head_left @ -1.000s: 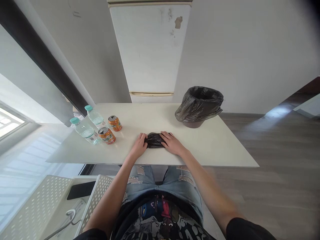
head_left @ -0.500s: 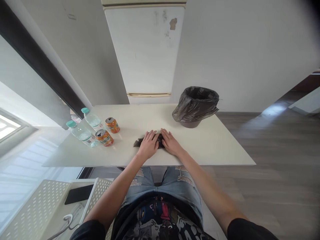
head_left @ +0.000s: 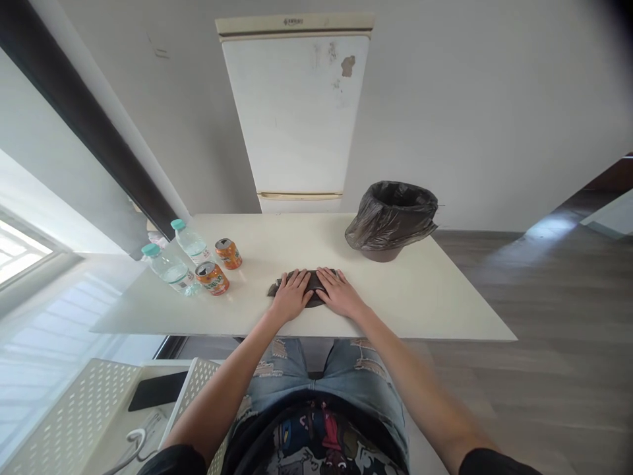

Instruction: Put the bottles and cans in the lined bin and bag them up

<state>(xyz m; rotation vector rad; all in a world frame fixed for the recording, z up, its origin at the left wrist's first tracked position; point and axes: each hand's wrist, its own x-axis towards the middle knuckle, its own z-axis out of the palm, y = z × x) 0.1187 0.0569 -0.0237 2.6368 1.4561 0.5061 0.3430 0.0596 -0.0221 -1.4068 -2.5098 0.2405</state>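
Note:
A black plastic bag (head_left: 313,285), folded into a small flat bundle, lies near the front edge of the white table (head_left: 395,310). My left hand (head_left: 291,295) lies flat on the bundle's left part, fingers stretched forward. On its right part rests my right hand (head_left: 341,293), palm down with the fingers extended. Both thumbs point inward over the bag's middle. A crumpled end of the bag sticks out past my left hand. The stretch under both palms is hidden.
Two clear bottles with green caps (head_left: 173,270) (head_left: 192,243) and two orange cans (head_left: 212,278) (head_left: 229,254) stand at the table's left. A bin lined with a black bag (head_left: 393,221) is at the back right. A white fridge (head_left: 297,112) stands behind. A perforated basket (head_left: 89,409) sits lower left.
The bag under my hands looks flatter and more spread out toward me, and my fingers lie straighter over it. The whole view has shifted slightly, with everything a little lower.

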